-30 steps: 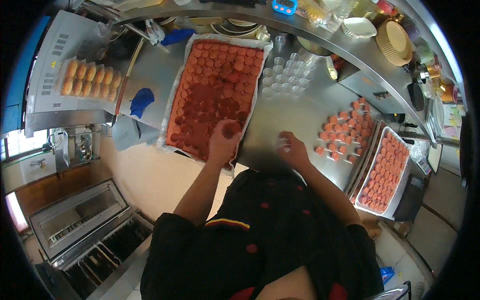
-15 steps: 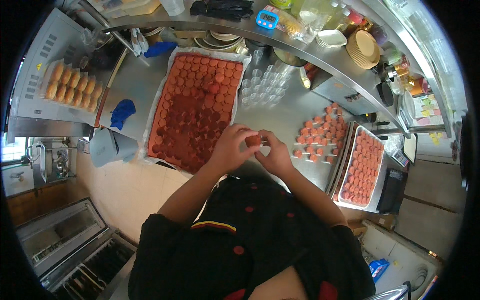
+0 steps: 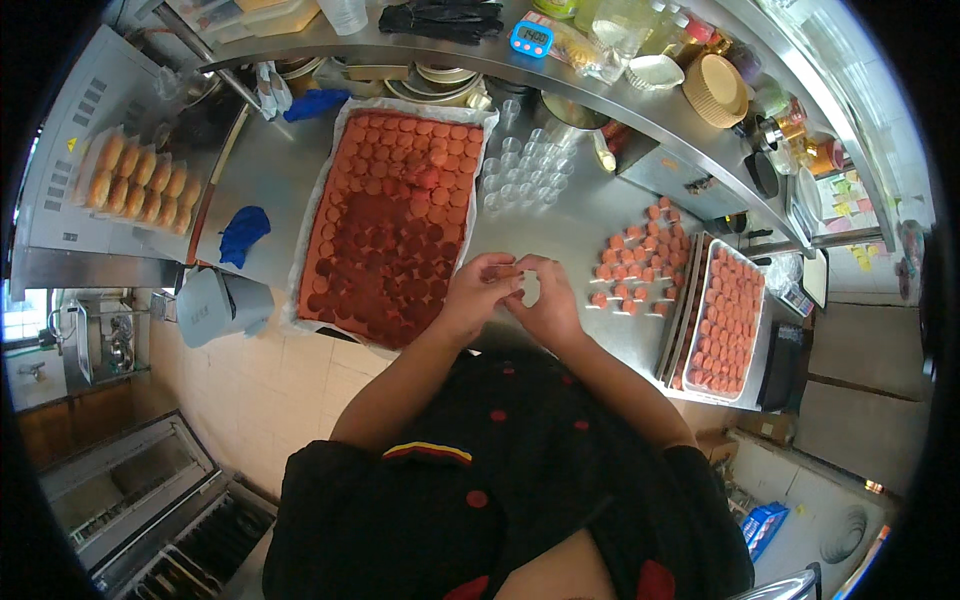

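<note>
Between big tray [image 3: 330, 215] and small cups [image 3: 520, 170], both hands [image 3: 515, 295] pinch one red disc [image 3: 505, 271].

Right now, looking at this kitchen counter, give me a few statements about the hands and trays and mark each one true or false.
1. Both hands, left hand and right hand, meet over the steel counter. True.
2. The big tray of red discs lies to the person's right. False: it lies to the left.
3. Empty clear cups stand beyond the hands. True.
4. The blue cloth lies on the big tray. False: it lies on the counter, left of the tray.
5. A smaller tray of orange pieces sits at the right. True.
</note>
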Tool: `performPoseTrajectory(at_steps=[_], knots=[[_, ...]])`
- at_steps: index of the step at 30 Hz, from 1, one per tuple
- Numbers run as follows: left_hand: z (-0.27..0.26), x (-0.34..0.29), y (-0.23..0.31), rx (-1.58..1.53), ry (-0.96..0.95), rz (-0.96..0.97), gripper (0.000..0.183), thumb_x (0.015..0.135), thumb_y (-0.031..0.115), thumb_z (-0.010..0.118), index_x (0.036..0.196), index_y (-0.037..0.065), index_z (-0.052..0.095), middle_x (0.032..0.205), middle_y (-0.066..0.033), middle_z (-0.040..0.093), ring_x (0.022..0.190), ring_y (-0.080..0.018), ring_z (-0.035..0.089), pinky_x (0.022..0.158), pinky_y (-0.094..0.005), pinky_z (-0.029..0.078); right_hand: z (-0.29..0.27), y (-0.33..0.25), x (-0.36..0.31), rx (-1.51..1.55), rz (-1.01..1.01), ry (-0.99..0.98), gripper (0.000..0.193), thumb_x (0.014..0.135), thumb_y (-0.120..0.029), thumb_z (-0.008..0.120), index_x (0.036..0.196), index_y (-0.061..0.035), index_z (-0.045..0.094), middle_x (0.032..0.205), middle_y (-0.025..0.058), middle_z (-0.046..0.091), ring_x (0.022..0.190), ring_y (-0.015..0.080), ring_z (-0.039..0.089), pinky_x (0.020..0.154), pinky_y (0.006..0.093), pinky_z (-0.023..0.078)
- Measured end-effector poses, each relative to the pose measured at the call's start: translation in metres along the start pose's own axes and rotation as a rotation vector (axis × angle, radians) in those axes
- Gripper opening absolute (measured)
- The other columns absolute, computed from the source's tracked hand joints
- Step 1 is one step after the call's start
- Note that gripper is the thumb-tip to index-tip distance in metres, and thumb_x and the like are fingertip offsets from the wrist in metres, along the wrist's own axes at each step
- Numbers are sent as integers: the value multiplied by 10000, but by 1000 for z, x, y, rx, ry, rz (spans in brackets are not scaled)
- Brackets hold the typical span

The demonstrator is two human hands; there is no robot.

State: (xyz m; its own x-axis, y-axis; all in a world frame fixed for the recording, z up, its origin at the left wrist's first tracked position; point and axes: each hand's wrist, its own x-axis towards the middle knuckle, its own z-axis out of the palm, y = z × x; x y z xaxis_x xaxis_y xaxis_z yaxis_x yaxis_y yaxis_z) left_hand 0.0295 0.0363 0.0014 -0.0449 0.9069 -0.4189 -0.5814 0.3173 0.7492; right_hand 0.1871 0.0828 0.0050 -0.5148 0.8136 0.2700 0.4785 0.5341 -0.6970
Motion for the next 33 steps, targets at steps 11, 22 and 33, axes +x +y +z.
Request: performPoseTrajectory(at_steps=[11,22,33], knots=[[6,23,-39,49,138,-13,204,993,32,619,1196,10,613,1023,-80,659,949,-180,651,810,-333,559,-3,7,3,58,-99,-104,618,739,9,786,1313,-101,587,1275,144,623,1170,391,579,979,452,520],[18,50,-72,666,343,251,261,934,120,707,1178,51,646,1056,-146,756,932,-272,738,842,-373,573,0,43,-9,-123,45,-160,563,790,-70,742,1323,-126,569,1307,141,619,1122,390,627,920,466,556],[-5,89,-109,891,222,88,303,938,185,713,1210,58,674,1092,-143,766,997,-289,744,882,-399,571,6,82,-21,-132,186,-261,438,836,-168,749,1256,-164,626,1224,153,676,1067,388,690,845,485,598]])
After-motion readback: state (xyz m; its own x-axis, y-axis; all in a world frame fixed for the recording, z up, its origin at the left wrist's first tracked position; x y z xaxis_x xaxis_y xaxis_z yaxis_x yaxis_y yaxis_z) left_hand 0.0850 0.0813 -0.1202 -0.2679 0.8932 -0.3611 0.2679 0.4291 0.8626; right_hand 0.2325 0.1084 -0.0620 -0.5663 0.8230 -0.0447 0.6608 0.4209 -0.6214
